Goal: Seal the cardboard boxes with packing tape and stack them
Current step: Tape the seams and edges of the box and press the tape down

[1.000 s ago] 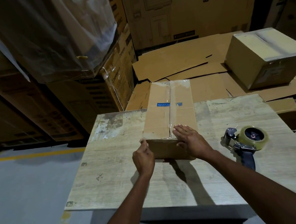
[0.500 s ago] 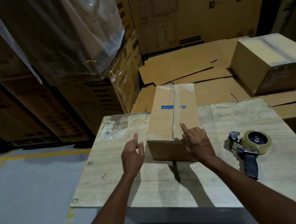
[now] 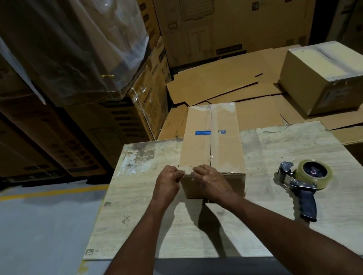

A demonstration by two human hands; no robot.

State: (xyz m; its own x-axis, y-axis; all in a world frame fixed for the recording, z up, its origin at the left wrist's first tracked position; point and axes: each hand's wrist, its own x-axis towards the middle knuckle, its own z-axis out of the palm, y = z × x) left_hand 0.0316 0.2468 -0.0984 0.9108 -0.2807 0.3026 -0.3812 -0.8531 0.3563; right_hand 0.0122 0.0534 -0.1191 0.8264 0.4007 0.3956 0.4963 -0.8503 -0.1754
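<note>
A long cardboard box [image 3: 213, 147] lies on the worn wooden table [image 3: 320, 230], with clear tape running along its top seam. Both hands meet at the box's near left top corner. My left hand [image 3: 167, 184] has its fingers curled and pinches a pale strip of tape [image 3: 186, 171] at that corner. My right hand [image 3: 210, 180] curls over the near top edge and pinches the same strip from the right. A tape dispenser [image 3: 305, 180] with a clear roll lies on the table to the right, untouched.
A sealed box [image 3: 330, 74] sits on flattened cardboard sheets [image 3: 215, 82] behind the table. Tall stacked cartons [image 3: 42, 140] and a plastic-wrapped load [image 3: 76, 36] stand at the left. Grey floor with yellow lines [image 3: 30, 242] lies to the left.
Both hands moved from either side of the box's near end to its near left top corner. Their fingers went from straight to curled on a tape strip there.
</note>
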